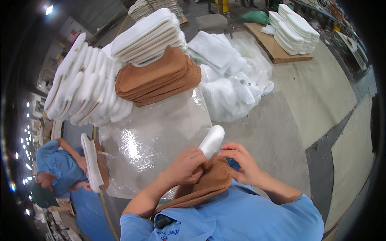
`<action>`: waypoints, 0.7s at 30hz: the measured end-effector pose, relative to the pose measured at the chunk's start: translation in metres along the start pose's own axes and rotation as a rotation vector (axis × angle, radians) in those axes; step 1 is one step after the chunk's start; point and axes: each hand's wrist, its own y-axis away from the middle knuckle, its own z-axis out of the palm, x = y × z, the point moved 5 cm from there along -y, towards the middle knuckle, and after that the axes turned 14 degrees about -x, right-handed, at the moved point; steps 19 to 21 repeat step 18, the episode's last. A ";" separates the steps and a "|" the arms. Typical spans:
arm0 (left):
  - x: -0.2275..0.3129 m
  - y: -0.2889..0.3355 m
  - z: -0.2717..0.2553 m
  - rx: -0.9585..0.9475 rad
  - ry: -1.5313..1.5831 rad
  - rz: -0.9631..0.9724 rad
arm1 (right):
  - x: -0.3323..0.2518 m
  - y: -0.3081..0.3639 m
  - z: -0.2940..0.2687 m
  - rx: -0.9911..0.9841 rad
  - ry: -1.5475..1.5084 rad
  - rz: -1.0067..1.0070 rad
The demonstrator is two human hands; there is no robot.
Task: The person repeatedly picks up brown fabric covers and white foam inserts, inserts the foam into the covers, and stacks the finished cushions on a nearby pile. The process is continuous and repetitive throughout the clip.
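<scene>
Close to my body, a brown fabric cover [213, 178] is pulled part way over a white padded piece [212, 141], whose rounded end sticks out of the far side. My left hand [188, 165] is closed on the cover's left edge, its fingers curled in beside the pad. At the right edge my right hand [242, 162] has its fingertips on the cloth by the opening, with the thumb lower down. The cover's lower part lies against my blue shirt. The pad's inner end is hidden in the cloth.
Ahead are a stack of brown covers [159, 80] and piles of white pads [86, 82], [146, 36]. Clear plastic with white sheets [233, 80] lies right of them. More white pads [295, 30] sit on cardboard [281, 56]. At left a co-worker [64, 160] handles a similar piece.
</scene>
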 end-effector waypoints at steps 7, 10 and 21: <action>-0.025 0.003 0.026 -0.140 1.312 -0.527 | 0.001 0.009 0.014 0.031 0.122 -0.217; -0.017 -0.001 0.038 -0.087 1.470 -0.566 | -0.009 0.014 0.013 0.071 0.130 -0.276; -0.006 -0.015 0.021 -0.160 0.980 -0.540 | 0.069 0.022 0.017 -0.209 -0.988 0.217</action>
